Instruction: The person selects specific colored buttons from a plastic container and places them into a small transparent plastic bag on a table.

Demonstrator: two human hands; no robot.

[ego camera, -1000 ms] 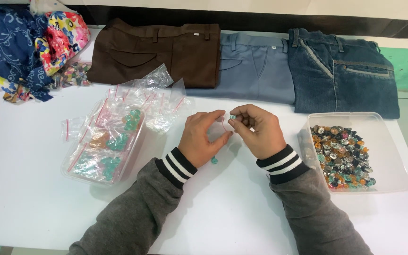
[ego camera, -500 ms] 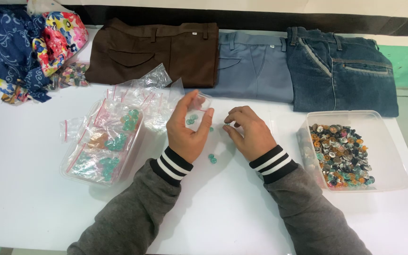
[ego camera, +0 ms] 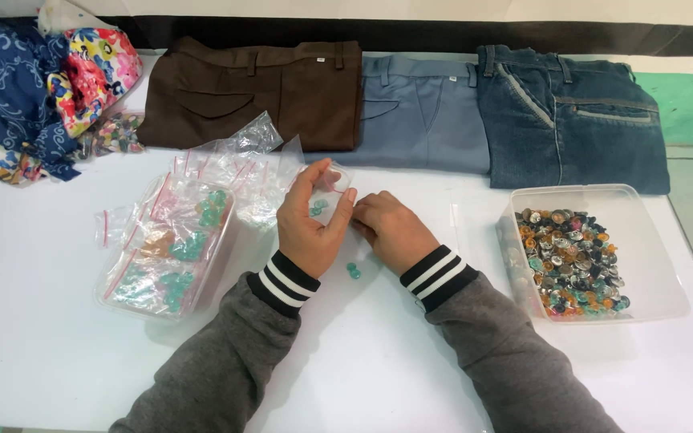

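Observation:
My left hand (ego camera: 308,226) holds up a small clear zip bag (ego camera: 326,192) with a red seal strip and a few teal buttons inside. My right hand (ego camera: 391,228) rests knuckles-up on the white table (ego camera: 58,353) just right of the bag, fingers curled near its mouth; what it pinches is hidden. Two loose teal buttons (ego camera: 352,271) lie on the table between my wrists. Both arms wear grey sleeves with black-and-white striped cuffs.
A clear tray (ego camera: 166,248) of filled bags sits left, with empty bags (ego camera: 242,164) behind it. A clear tub (ego camera: 603,252) of mixed buttons stands right. Brown trousers (ego camera: 258,88), grey-blue trousers (ego camera: 419,108) and jeans (ego camera: 571,112) lie along the back; patterned fabrics (ego camera: 34,88) at far left.
My left hand lifted the small bag upright and shifted it left. My right hand dropped lower to the table and drew closer to the bag's mouth.

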